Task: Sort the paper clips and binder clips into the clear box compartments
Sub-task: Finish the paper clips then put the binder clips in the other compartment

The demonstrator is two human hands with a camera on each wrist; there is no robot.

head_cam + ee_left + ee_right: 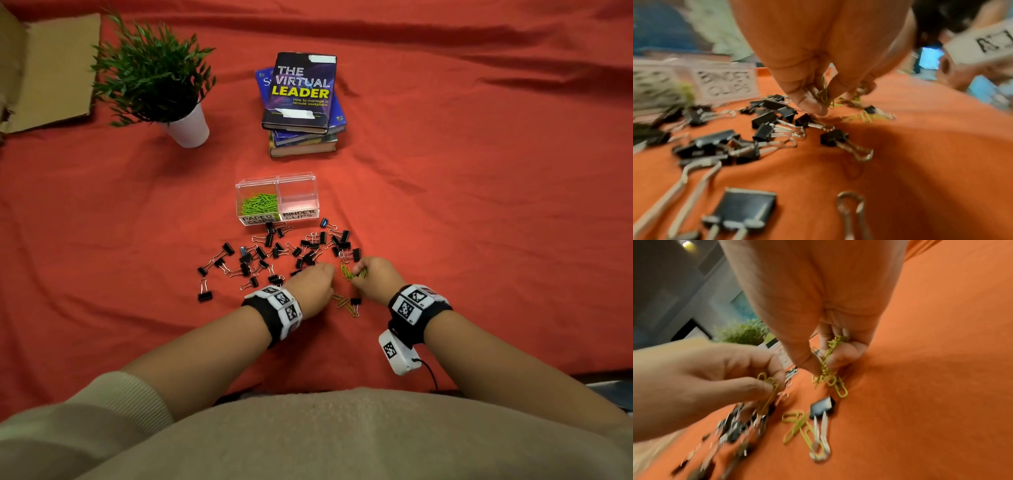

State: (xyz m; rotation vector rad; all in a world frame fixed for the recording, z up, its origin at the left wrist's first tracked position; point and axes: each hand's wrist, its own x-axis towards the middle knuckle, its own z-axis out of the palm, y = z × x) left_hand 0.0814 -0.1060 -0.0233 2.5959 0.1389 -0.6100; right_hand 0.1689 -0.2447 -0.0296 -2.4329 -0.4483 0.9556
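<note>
The clear box (297, 181) stands mid-table; its left compartment, labelled PAPER CLIPS, holds green paper clips (258, 205), and the right one, labelled BINDER CLIPS, holds nothing. Black binder clips (260, 255) lie scattered in front of it. My left hand (313, 281) pinches a few green paper clips (823, 95) low over the cloth. My right hand (371, 274) pinches a bunch of green paper clips (828, 369) that hangs down to the cloth. More paper clips (344, 303) lie between my wrists beside one binder clip (823, 405).
A stack of books (301, 102) lies behind the box, a potted plant (161, 78) stands at the back left, and cardboard (44, 68) lies at the far left. A red cloth (479, 205) covers the table.
</note>
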